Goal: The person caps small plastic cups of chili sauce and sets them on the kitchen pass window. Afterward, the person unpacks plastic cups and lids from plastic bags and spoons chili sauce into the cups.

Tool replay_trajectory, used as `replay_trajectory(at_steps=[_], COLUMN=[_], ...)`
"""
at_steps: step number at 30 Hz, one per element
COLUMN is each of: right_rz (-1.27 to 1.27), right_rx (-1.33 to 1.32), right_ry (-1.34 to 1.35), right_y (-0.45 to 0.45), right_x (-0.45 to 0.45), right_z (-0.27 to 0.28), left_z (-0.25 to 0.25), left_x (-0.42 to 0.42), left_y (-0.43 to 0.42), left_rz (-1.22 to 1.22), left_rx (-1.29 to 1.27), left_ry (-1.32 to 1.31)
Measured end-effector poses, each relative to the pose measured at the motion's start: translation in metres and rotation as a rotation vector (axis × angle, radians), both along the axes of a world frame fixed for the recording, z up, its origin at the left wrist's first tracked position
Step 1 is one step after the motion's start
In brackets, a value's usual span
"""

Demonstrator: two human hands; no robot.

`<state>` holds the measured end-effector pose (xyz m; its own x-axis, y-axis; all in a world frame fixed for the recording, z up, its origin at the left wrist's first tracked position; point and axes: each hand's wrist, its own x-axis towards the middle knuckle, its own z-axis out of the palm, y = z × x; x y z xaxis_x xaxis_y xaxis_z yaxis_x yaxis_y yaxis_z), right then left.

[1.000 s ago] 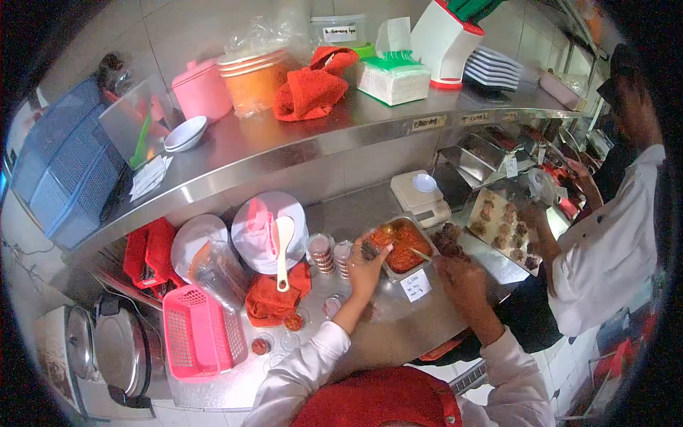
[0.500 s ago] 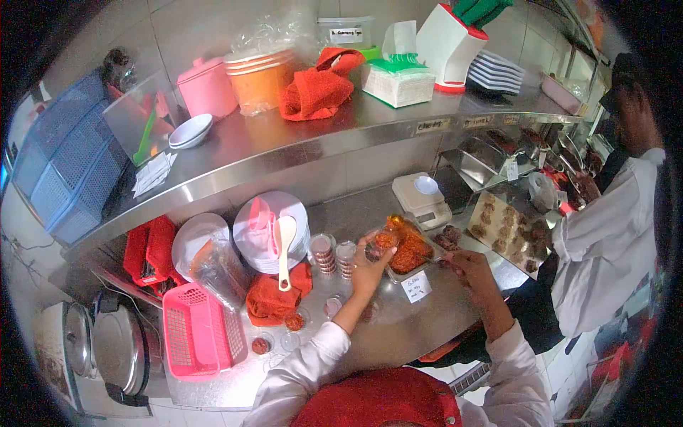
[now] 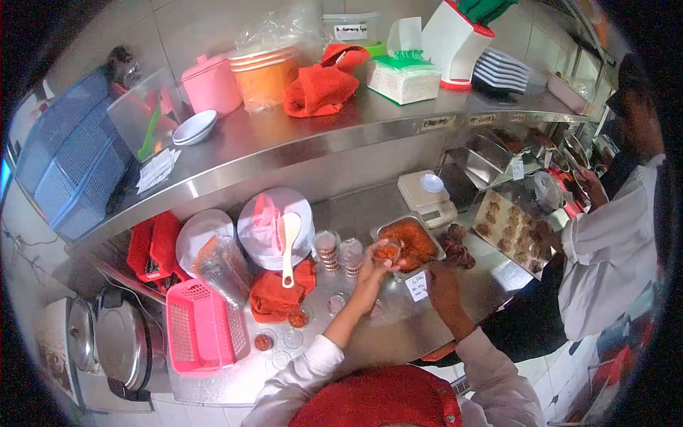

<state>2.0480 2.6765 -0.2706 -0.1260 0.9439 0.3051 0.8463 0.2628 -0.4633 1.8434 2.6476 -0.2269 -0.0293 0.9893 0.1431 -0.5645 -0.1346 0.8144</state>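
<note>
My left hand (image 3: 368, 279) grips a small clear plastic cup (image 3: 386, 250) with red sauce in it, beside the left rim of a metal tray. The metal tray (image 3: 378, 231) holds more of the chunky red sauce (image 3: 405, 233). At the tray's near right corner, my right hand (image 3: 447, 290) has its fingers closed; whatever they hold is hidden by the hand. A white handwritten label (image 3: 417, 286) hangs at the tray's front, partly next to my right hand. Stacks of small filled cups (image 3: 326, 250) stand left of my left hand.
Loose cups of sauce (image 3: 265, 340) sit near a pink basket (image 3: 200, 356) and a red cloth (image 3: 283, 292). A white scale (image 3: 427, 199) stands behind the tray. Plates (image 3: 274, 220) carry a rice paddle (image 3: 288, 242). A steel shelf (image 3: 320, 146) overhangs; a co-worker (image 3: 612, 249) stands right.
My right hand has moved left, in to the tray's near edge. My left hand still holds the cup beside the tray. The view has shifted slightly.
</note>
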Motion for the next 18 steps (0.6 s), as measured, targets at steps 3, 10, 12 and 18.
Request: replay_trajectory(at_steps=[3, 10, 12, 18], right_rz=[0.027, 0.201, 0.401, 1.04], right_rx=[0.013, -0.139, -0.568, -0.751], right_ry=[-0.263, 0.488, 0.888, 1.233], right_y=[-0.009, -0.031, -0.021, -0.054], right_x=[-0.005, -0.053, -0.07, -0.101], right_z=[0.011, 0.127, 0.129, 0.151], left_z=[0.005, 0.039, 0.049, 0.063], left_x=[-0.002, -0.021, -0.033, -0.067], left_y=[-0.014, -0.042, -0.055, -0.076], left_rz=[-0.126, -0.046, -0.187, -0.472], left_rx=[-0.092, 0.138, 0.158, 0.11], left_ry=[-0.203, 0.501, 0.539, 0.41])
